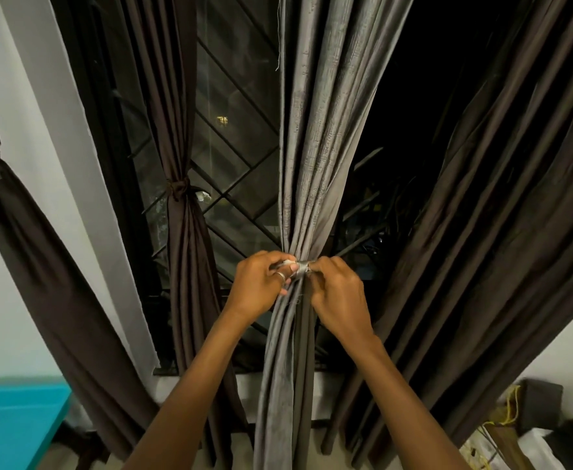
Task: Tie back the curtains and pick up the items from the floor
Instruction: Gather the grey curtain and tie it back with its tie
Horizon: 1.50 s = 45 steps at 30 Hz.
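Observation:
A grey curtain (pixel 315 157) hangs in the middle of the window, gathered into a narrow bunch at waist height. A pale tie strip (pixel 299 266) wraps that bunch. My left hand (pixel 261 283) pinches one end of the tie on the left side, a ring on one finger. My right hand (pixel 337 286) pinches the other end on the right side. The hands almost touch at the knot. A dark brown curtain (pixel 183 232) to the left is tied back with a knotted band (pixel 178 188).
Another dark curtain (pixel 481 215) hangs loose on the right, and a tied one (pixel 24 232) crosses the white wall at far left. The window grille (pixel 237 184) lies behind. A teal surface (pixel 14 422) is bottom left; boxes and yellow cord (pixel 515 418) clutter the bottom right.

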Motion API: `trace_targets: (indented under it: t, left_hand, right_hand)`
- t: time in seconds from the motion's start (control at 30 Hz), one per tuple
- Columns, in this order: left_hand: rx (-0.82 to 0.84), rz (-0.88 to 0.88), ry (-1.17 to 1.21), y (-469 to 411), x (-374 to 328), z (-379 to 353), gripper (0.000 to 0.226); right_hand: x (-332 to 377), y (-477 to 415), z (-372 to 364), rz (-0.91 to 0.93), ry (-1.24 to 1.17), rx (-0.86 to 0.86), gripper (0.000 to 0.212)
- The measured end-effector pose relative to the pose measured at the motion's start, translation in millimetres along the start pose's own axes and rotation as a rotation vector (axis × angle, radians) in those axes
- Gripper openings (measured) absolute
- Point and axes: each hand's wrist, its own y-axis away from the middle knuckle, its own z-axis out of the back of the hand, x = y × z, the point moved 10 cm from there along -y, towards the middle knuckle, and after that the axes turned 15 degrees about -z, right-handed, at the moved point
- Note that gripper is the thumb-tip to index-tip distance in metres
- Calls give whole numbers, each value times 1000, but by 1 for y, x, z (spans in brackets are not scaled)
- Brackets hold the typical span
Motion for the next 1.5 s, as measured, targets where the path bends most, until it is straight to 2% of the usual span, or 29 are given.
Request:
trace_targets:
  t: [0.07,0.2,0.27,0.33,0.5,0.63,0.7,0.8,0.93,1.03,1.27,1.37,1.43,1.5]
  left_hand:
    - [-12,26,41,0,2,2,19]
    - [-12,83,117,0,7,3,17]
    - [-1,92,130,0,7,1,17]
    - [19,95,139,0,7,-3,18]
    - [38,103,166,0,5,-7,20]
    - [37,112,185,1,8,-7,21]
    - [40,112,187,1,8,-7,20]
    - [43,106,180,3,7,-8,19]
    - [32,121,199,5,9,-9,18]
    - [31,131,216,7,11,-7,18]
    - [-39,161,236,13,21,0,19]
    - [-26,186,260,14,25,-3,20]
    - [-23,187,266,13,23,-5,20]
    - [-15,184,279,12,21,-8,19]
  right_hand:
    - [-7,-10,-1,-55,-94,125,12]
    - [-29,-23,-12,-404,-400,469,12]
    - [-33,-22,-17,-512,-475,546,13]
    - [-37,-21,-19,-537,-464,505,12]
    - [-38,-4,-20,-453,-429,331,19]
    - [-46,2,-28,-600,-625,308,1]
    - [-50,2,-26,-655,-702,273,9]
    - [-49,1,-29,-693,-789,312,17]
    - [-44,-1,-26,-627,-724,352,17]
    - [-46,3,-28,-630,-769,391,17]
    - [-62,11,-31,-782,-927,319,11]
    - [-68,17,-39,-856,-876,316,8]
    - [-72,24,-47,-927,-836,316,13]
    - [-69,32,-58,-1006,-907,366,18]
